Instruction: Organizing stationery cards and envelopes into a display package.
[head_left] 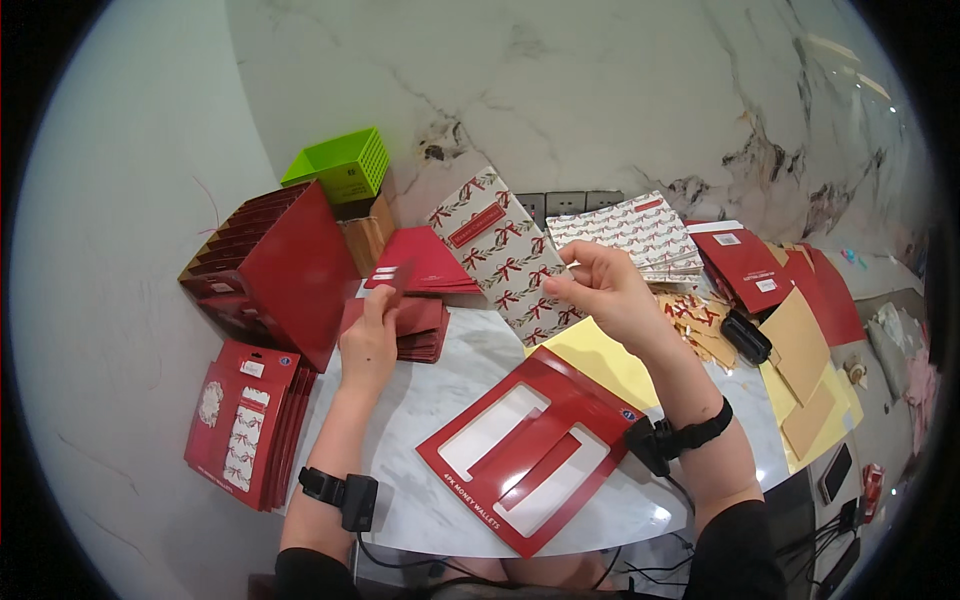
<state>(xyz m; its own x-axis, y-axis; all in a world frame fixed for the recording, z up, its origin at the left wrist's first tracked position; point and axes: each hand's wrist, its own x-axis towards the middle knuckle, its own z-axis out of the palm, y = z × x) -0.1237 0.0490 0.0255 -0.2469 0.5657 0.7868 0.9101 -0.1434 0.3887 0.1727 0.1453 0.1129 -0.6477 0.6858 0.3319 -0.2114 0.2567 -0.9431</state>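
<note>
My right hand (pixel 610 295) pinches the edge of a white card wallet (pixel 505 270) patterned with green garlands and red bows, tilted over the far side of the table. A small red card or envelope (pixel 403 278) stands up from the fingertips of my left hand (pixel 368 345); its exact kind is hard to make out. Just beyond and under that hand lies a stack of small red envelopes (pixel 425 343). Between my forearms, flat on the table, rests a red card sleeve (pixel 540 400) with two cut-out windows.
At left stand a red divided box (pixel 290 270), a lime-green basket (pixel 345 165) and a pile of filled red packs (pixel 235 430). Farther right lie patterned wallets (pixel 630 235), red folders (pixel 740 265), a black oblong object (pixel 746 337), brown envelopes (pixel 800 345) and a phone (pixel 835 472).
</note>
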